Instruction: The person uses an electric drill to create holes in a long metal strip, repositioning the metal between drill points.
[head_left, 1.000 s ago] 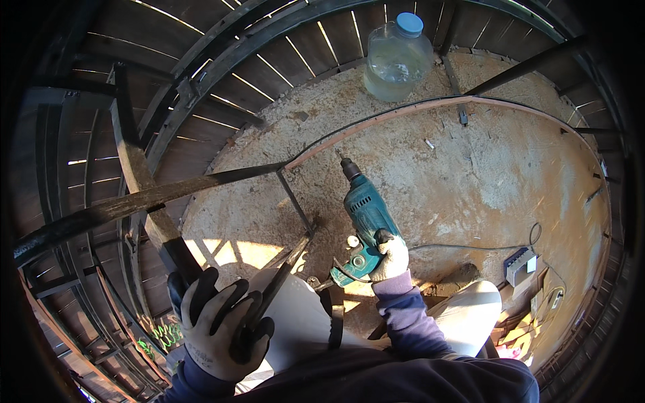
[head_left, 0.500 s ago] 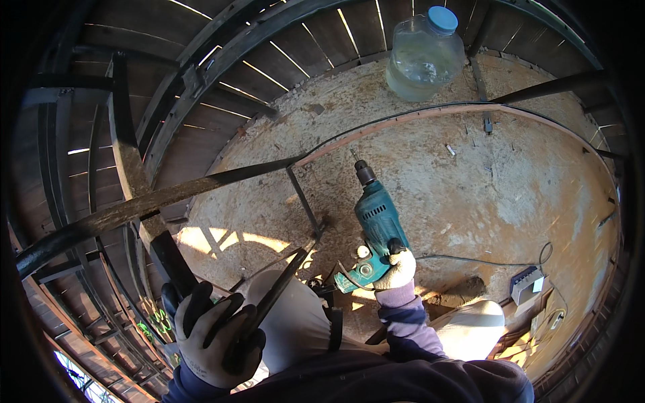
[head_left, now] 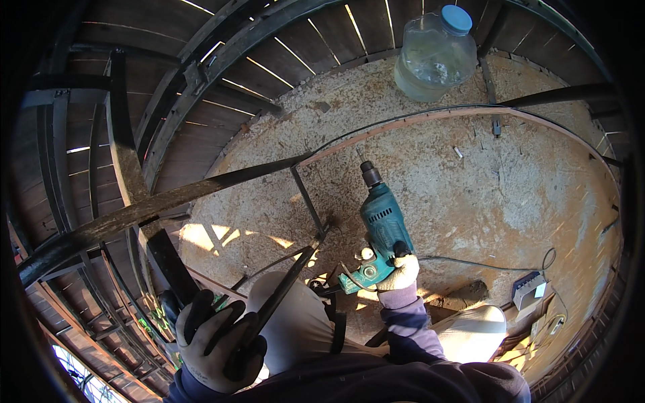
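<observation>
My right hand [head_left: 399,272], in a pale glove with black fingertips, is wrapped around the handle of a teal power drill [head_left: 385,218]. The drill's chuck and thin bit point away from me, with the bit tip just short of a long dark and reddish metal bar [head_left: 390,131]. At lower left, my left hand [head_left: 216,341], in a grey glove with black fingers, closes around a dark metal bar [head_left: 285,285] that slants up between thumb and fingers. Its lower end is hidden by the hand. A dark upright [head_left: 168,258] of the frame stands just beyond my fingertips.
A clear jug with a blue cap [head_left: 435,60] stands on the concrete floor [head_left: 443,174] at the back. Dark metal framing [head_left: 127,158] fills the left side. A black cord [head_left: 477,263] runs right, towards a small grey box [head_left: 529,293]. Wooden boards line the back.
The view has shifted slightly, so the floor, jug and drill appear a little further right. Both hands keep their holds.
</observation>
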Action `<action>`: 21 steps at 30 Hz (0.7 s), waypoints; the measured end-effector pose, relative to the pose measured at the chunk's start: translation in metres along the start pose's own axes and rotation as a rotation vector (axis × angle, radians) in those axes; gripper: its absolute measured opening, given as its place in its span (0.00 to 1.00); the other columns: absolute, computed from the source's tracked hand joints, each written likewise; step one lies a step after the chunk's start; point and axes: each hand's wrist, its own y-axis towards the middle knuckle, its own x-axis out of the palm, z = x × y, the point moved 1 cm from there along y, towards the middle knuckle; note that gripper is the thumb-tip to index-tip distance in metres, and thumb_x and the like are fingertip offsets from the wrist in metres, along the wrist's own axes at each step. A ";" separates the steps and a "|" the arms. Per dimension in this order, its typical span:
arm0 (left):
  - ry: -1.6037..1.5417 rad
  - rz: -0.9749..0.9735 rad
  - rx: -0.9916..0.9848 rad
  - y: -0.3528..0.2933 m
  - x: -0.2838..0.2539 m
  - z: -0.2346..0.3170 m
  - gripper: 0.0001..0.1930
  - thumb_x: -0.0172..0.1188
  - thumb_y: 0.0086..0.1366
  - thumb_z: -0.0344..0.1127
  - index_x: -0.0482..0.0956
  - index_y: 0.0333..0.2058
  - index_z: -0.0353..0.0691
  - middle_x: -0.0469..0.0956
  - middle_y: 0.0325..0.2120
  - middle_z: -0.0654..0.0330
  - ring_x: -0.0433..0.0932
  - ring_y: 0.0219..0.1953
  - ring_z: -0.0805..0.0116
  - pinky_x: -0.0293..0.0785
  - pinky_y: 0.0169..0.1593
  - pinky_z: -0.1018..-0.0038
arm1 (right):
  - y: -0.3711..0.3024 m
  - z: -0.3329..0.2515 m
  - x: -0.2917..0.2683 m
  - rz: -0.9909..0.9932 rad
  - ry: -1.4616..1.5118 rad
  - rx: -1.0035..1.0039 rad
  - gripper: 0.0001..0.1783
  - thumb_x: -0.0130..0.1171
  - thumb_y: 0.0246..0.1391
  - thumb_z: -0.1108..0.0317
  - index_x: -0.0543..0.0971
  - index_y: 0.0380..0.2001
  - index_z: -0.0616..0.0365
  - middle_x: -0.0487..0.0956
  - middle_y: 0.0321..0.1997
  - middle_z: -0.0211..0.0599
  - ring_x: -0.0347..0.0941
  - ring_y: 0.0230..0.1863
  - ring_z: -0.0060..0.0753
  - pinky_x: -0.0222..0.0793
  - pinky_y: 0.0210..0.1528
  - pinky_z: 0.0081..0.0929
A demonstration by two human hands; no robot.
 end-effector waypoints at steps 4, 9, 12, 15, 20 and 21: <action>-0.043 -0.025 -0.063 -0.009 0.001 -0.001 0.18 0.67 0.42 0.30 0.84 0.36 0.39 0.82 0.43 0.46 0.78 0.54 0.36 0.65 0.63 0.45 | -0.001 -0.003 0.009 -0.048 -0.028 -0.007 0.50 0.57 0.29 0.67 0.63 0.64 0.69 0.74 0.57 0.68 0.78 0.46 0.69 0.76 0.54 0.67; -0.030 -0.025 -0.031 -0.002 -0.001 0.000 0.17 0.67 0.43 0.29 0.84 0.37 0.40 0.82 0.44 0.47 0.76 0.55 0.34 0.66 0.62 0.44 | -0.002 -0.005 0.013 -0.054 -0.035 -0.011 0.51 0.57 0.29 0.68 0.62 0.65 0.69 0.74 0.58 0.69 0.78 0.49 0.69 0.76 0.54 0.66; -0.002 0.021 0.004 -0.003 0.004 -0.001 0.17 0.66 0.44 0.29 0.84 0.37 0.41 0.82 0.44 0.49 0.75 0.56 0.33 0.65 0.62 0.43 | 0.000 -0.005 0.013 -0.069 -0.017 -0.015 0.51 0.57 0.28 0.68 0.62 0.65 0.70 0.73 0.58 0.70 0.77 0.50 0.69 0.76 0.55 0.66; 0.010 0.017 0.004 -0.004 0.004 -0.001 0.18 0.66 0.43 0.29 0.84 0.38 0.42 0.82 0.44 0.49 0.74 0.56 0.33 0.65 0.62 0.42 | 0.004 -0.007 0.014 -0.101 -0.074 -0.021 0.51 0.57 0.28 0.69 0.61 0.65 0.72 0.73 0.58 0.70 0.78 0.49 0.68 0.76 0.55 0.65; -0.039 -0.037 -0.021 -0.003 -0.001 -0.001 0.21 0.66 0.42 0.29 0.83 0.40 0.42 0.82 0.44 0.48 0.74 0.56 0.33 0.64 0.62 0.43 | 0.006 -0.006 0.014 -0.094 -0.027 -0.019 0.49 0.58 0.32 0.67 0.62 0.64 0.72 0.73 0.58 0.67 0.77 0.49 0.65 0.77 0.53 0.60; -0.040 -0.039 -0.028 -0.004 -0.001 -0.002 0.21 0.66 0.42 0.30 0.83 0.40 0.42 0.82 0.44 0.48 0.74 0.56 0.33 0.64 0.63 0.43 | 0.008 -0.006 0.013 -0.082 -0.012 -0.004 0.49 0.59 0.33 0.67 0.62 0.64 0.71 0.73 0.57 0.66 0.76 0.48 0.65 0.77 0.52 0.59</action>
